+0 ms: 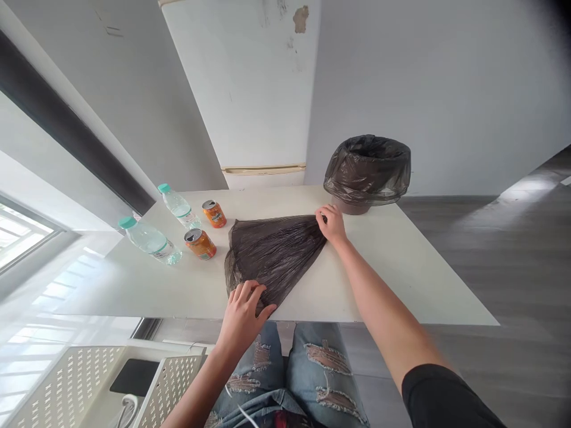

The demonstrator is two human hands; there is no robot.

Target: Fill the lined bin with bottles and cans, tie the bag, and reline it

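A dark, translucent plastic bag (279, 252) lies fanned out on the white table. My right hand (331, 223) is closed on the bag's gathered, narrow end. At the near left corner of the bag rests my left hand (245, 306), its thumb and fingers apart on the film. Behind my right hand stands a small brown bin (354, 208), lined with a dark plastic bag (368, 172) folded over its rim. Left of the flat bag are two orange drink cans, a nearer one (200, 245) and a farther one (215, 214), both with opened tops.
Two clear bottles with green caps, one nearer (151, 242) and one farther (181, 208), stand on the left of the table (401, 279). A white fridge (254, 89) is behind it. Below left, a perforated basket (84, 374) holds a black flat object (135, 377) and a white cable.
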